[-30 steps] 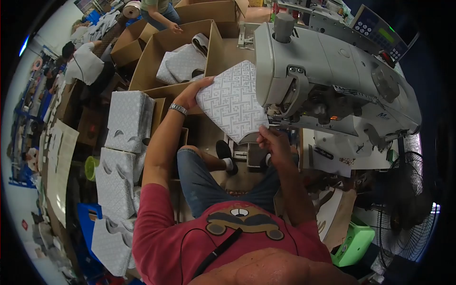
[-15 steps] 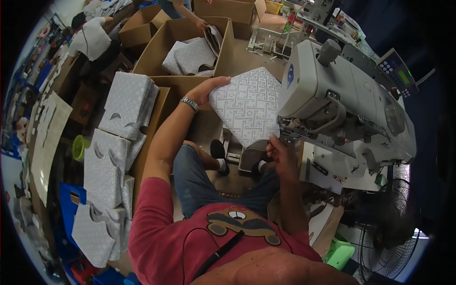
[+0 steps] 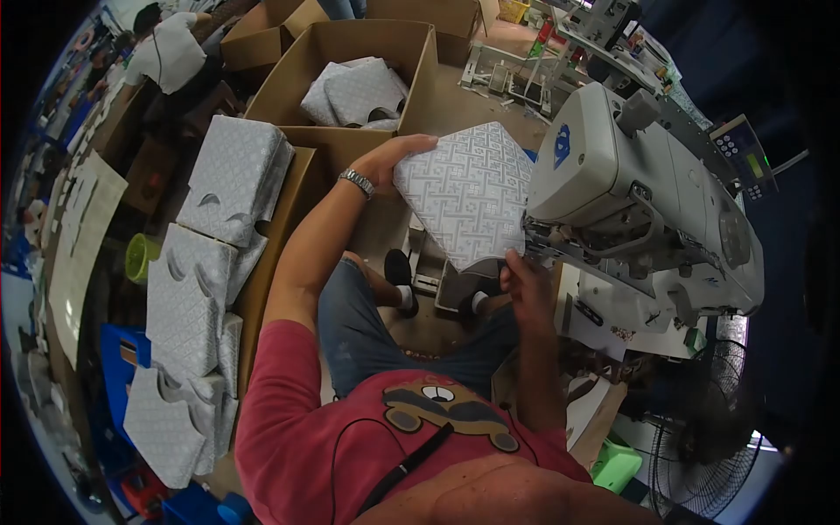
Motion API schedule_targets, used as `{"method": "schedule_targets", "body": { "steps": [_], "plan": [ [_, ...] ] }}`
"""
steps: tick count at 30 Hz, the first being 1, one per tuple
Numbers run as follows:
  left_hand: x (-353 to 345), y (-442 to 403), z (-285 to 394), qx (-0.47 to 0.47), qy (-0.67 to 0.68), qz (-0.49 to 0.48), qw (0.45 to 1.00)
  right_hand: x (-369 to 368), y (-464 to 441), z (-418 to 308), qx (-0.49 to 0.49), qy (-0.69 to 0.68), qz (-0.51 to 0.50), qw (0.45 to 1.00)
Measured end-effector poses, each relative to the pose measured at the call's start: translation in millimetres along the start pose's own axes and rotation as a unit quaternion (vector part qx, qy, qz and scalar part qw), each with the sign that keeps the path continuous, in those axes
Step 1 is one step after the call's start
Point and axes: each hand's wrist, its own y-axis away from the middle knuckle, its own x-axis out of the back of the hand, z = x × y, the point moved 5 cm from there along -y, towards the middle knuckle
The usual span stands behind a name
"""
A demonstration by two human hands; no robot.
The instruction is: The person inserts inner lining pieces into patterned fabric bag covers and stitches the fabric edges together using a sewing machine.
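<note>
Left hand (image 3: 387, 164) grips angular grey-white patterned fabric panel (image 3: 468, 197) by left edge; right hand (image 3: 528, 282) pinches near-right corner. Tapered end points toward wearer (image 3: 350, 429); long axis unclear.

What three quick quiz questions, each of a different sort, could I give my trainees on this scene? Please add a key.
1. Multiple choice: which part of the patterned panel does the left hand hold?
A) its bottom tip
B) its upper left edge
C) its right edge, by the sewing machine
2. True or false: the person wears a metal-banded watch on the left wrist.
3. Fill the gap: beyond the left hand, pale pieces lie inside an open ____.

Key:
1. B
2. True
3. cardboard box
</note>
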Motion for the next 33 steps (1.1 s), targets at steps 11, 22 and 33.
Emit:
{"method": "schedule_targets", "body": {
  "steps": [11,22,33],
  "plan": [
    [3.7,-1.0,-1.5,-0.015,-0.021,0.009,1.0,1.9,-2.4,4.8,-0.005,-0.04,0.014,0.999],
    [1.0,-5.4,0.8,0.003,-0.012,-0.013,1.0,-6.4,6.7,1.1,-0.007,-0.013,0.005,1.0],
    [-23.4,1.2,25.7,0.043,-0.103,-0.022,0.994,-20.9,3.8,7.2,0.01,-0.005,0.016,1.0]
  ]
}}
